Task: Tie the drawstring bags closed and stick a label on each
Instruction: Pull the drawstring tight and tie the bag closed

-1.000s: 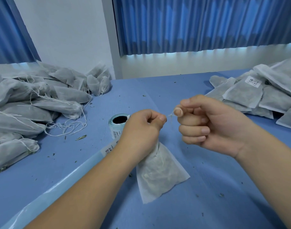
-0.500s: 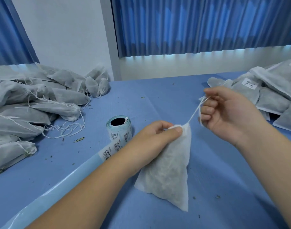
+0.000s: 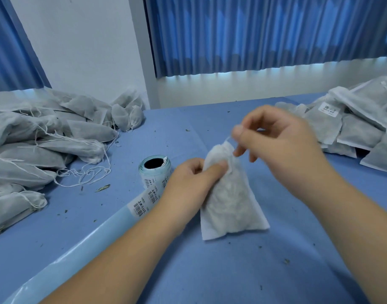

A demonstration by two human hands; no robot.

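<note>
A white drawstring bag (image 3: pixel 230 205) filled with dried matter stands upright on the blue table (image 3: pixel 232 270), its neck gathered. My left hand (image 3: pixel 192 183) grips the bag just below the neck, thumb pressed on the fabric. My right hand (image 3: pixel 276 145) is above the neck and pinches the thin white drawstring (image 3: pixel 227 140) between thumb and forefinger. A roll of barcode labels (image 3: pixel 155 172) stands left of my left hand, its strip (image 3: pixel 142 205) trailing toward the near left edge.
A heap of grey bags with loose strings (image 3: pixel 41 150) fills the left of the table. A pile of flat bags, one showing a label (image 3: pixel 329 109), lies at the right. Small dried leaf bits dot the cloth. Blue curtains hang behind.
My right hand has come back in from the right and now sits over the bag's neck with the string short. The bag has swung from tilted to upright, and my left hand shifted down the neck.
</note>
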